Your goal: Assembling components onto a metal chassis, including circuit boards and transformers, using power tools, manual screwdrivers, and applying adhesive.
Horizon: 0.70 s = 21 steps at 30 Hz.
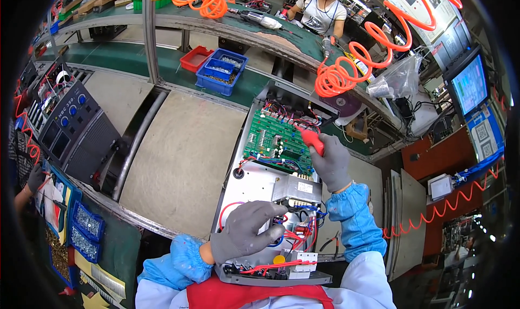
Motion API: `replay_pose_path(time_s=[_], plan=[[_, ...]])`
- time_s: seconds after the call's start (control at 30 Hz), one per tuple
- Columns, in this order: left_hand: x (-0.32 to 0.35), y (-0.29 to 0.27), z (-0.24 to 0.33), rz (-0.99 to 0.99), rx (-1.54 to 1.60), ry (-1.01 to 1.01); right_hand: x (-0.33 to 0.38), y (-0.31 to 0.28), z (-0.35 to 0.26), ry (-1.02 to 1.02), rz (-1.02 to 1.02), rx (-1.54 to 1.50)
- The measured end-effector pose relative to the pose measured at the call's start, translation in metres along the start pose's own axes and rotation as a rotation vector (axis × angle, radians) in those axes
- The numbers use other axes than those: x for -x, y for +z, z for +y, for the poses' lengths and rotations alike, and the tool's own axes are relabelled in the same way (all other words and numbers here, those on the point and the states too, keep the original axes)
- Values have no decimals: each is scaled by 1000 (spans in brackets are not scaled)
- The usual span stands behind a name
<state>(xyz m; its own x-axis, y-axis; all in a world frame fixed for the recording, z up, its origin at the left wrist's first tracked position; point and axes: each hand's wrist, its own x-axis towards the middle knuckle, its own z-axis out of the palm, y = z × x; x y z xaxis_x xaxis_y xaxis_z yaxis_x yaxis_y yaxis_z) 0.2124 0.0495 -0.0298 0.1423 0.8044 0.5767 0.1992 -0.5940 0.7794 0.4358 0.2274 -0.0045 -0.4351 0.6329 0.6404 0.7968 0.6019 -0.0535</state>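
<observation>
Red cloth apron [254, 296] nearest, beside an open grey metal chassis [252, 181] on a pale surface [181, 157]. Curled fingers of the grey-gloved right hand [333, 165] wrap a red-handled tool [312, 141], pointing over the chassis's green circuit board [279, 141]. A silver metal box [295, 189] sits between the hands. The grey-gloved left hand [244, 230] hovers palm down, fingers parted; whether they touch anything, I cannot tell. Both forearms, in blue sleeve covers [355, 217], reach forward.
</observation>
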Motion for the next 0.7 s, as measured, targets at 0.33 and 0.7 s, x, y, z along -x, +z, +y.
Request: replay_pose_path(time_s=[0.33, 0.7], plan=[[-1, -1, 2, -2, -2, -5, 0, 6, -4, -4, -18, -58], [1, 0, 0, 7, 15, -8, -3, 12, -5, -37, 8, -68]])
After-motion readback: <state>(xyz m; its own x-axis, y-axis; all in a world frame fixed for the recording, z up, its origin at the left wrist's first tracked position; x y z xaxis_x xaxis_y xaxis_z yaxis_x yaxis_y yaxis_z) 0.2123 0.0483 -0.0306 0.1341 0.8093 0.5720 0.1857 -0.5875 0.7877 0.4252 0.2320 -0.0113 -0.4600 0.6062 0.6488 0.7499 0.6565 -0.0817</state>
